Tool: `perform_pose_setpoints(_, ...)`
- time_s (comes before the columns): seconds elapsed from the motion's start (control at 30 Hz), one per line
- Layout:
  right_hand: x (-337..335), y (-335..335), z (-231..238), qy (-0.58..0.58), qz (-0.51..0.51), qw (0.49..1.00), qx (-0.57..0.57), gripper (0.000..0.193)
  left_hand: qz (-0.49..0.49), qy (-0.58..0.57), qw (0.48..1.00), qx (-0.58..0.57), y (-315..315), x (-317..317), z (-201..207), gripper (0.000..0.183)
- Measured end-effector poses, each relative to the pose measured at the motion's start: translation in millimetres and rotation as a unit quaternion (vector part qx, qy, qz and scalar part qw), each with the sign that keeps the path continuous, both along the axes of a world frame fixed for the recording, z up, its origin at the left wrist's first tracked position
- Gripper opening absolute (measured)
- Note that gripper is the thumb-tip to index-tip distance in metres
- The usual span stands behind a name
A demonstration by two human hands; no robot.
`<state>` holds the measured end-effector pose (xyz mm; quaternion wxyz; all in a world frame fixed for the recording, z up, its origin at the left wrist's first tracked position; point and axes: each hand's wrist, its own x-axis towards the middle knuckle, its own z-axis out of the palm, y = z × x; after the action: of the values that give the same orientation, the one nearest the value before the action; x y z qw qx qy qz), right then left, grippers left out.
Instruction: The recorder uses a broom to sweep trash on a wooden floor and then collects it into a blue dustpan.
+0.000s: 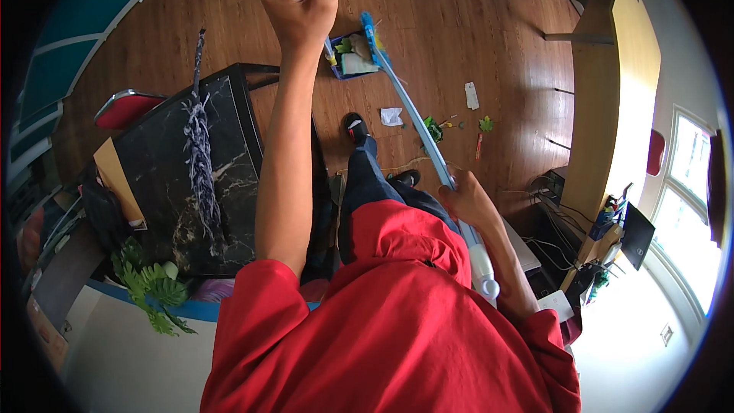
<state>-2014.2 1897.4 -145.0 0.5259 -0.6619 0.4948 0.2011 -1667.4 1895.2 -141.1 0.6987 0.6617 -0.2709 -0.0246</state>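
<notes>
My left hand (302, 15), arm stretched forward, is closed round the dark-tipped top of a long handle that runs down to a blue dustpan (334, 66). Green leaves and pale pieces of paper lie in the pan. My right hand (468, 200) grips the light-blue stick of a broom (417, 118), whose white end rests near my right forearm. The broom's blue bristle head (370, 34) is at the right side of the dustpan; whether it touches the pan I cannot tell.
On the wooden floor lie a crumpled white paper (391, 116), a white slip (471, 96), green leaves (486, 124) and a red stick-like wrapper (479, 147). A black marble-patterned table (233, 118) with a feather duster (200, 160) stands left; a wooden desk (604, 92) and cables (547, 248) are right.
</notes>
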Motion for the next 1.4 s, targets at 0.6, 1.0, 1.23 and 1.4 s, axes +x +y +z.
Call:
perform_pose_setpoints(0.6, 9.5, -85.6, 155.0, 0.124, -0.016, 0.992, 0.017, 0.053, 0.099, 0.090, 0.989, -0.066, 22.3, 44.8, 9.6, 0.041)
perform_pose_setpoints(1.0, 107.9, -360.8, 118.4, 0.165, 0.163, 0.972, -0.043, 0.048, 0.277, 0.171, 0.934, -0.148, 12.4, 7.3, 43.4, 0.038)
perform_pose_setpoints(1.23, 276.3, -565.7, 86.1, 0.126, 0.443, 0.880, -0.115, 0.040, 0.545, 0.098, 0.827, -0.101, -66.7, -62.5, 118.8, 0.043)
perform_pose_setpoints(1.4, 367.0, -637.0, 74.2, 0.085, 0.555, 0.818, -0.126, 0.017, 0.685, 0.034, 0.724, -0.081, -158.1, -117.3, 158.7, 0.043)
